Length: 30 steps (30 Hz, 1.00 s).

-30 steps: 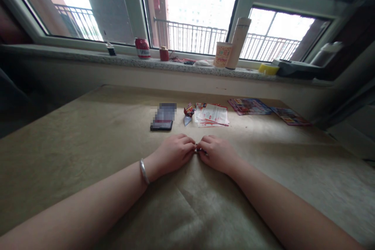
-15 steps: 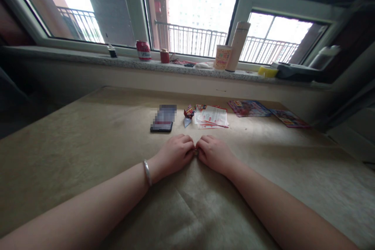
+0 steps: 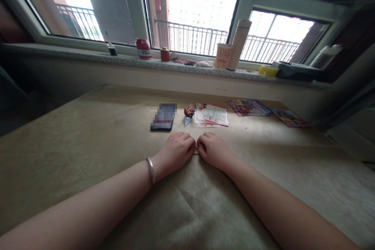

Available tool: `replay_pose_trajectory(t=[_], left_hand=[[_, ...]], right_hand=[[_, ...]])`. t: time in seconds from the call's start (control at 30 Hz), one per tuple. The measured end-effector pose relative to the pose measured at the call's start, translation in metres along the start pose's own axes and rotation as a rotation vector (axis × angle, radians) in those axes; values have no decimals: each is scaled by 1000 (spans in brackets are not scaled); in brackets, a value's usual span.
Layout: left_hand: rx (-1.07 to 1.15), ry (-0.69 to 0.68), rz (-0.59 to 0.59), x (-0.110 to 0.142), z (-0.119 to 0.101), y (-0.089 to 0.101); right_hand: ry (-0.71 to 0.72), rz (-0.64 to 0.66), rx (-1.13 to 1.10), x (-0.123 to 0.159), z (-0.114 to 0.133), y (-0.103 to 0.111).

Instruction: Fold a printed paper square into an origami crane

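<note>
My left hand (image 3: pixel 175 153) and my right hand (image 3: pixel 213 150) rest curled on the beige paper-covered table (image 3: pixel 88 164), fingertips facing each other. Between them, a tiny yellowish item (image 3: pixel 196 151) shows, mostly hidden by my fingers, so its kind is unclear. A silver bangle (image 3: pixel 150 171) circles my left wrist. Beyond my left hand lies a black phone (image 3: pixel 162 123), partly pixelated. A crumpled snack wrapper (image 3: pixel 189 111) and a stack of red-printed leaflets (image 3: pixel 211 115) lie beyond my right fingertips, not touching them.
Two colourful booklets (image 3: pixel 249 108) lie at the table's far right. Above a pale wall, the granite windowsill (image 3: pixel 125 60) holds a red can (image 3: pixel 143 49), a printed cup (image 3: pixel 223 56), a tall beige flask (image 3: pixel 238 45) and a yellow sponge (image 3: pixel 268 71). Balcony railings show through the windows.
My hands stay together around the tiny item, with the left wrist shifted slightly right. The item's yellowish edge shows a little more, and the view has steadied slightly.
</note>
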<state>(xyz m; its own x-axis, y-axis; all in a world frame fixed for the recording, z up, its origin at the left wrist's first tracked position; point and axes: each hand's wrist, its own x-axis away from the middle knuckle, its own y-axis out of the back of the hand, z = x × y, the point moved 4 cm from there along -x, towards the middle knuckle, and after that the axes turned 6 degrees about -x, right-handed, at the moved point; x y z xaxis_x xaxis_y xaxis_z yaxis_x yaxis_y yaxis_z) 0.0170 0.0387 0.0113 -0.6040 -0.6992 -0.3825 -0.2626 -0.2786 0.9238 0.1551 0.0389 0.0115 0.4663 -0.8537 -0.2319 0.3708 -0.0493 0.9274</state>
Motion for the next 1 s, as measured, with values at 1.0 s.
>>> replay_pose_trajectory(t=[1.0], left_hand=[[129,11,78,1,3,1]], right_hand=[[50,-40,-126,10,-7,4]])
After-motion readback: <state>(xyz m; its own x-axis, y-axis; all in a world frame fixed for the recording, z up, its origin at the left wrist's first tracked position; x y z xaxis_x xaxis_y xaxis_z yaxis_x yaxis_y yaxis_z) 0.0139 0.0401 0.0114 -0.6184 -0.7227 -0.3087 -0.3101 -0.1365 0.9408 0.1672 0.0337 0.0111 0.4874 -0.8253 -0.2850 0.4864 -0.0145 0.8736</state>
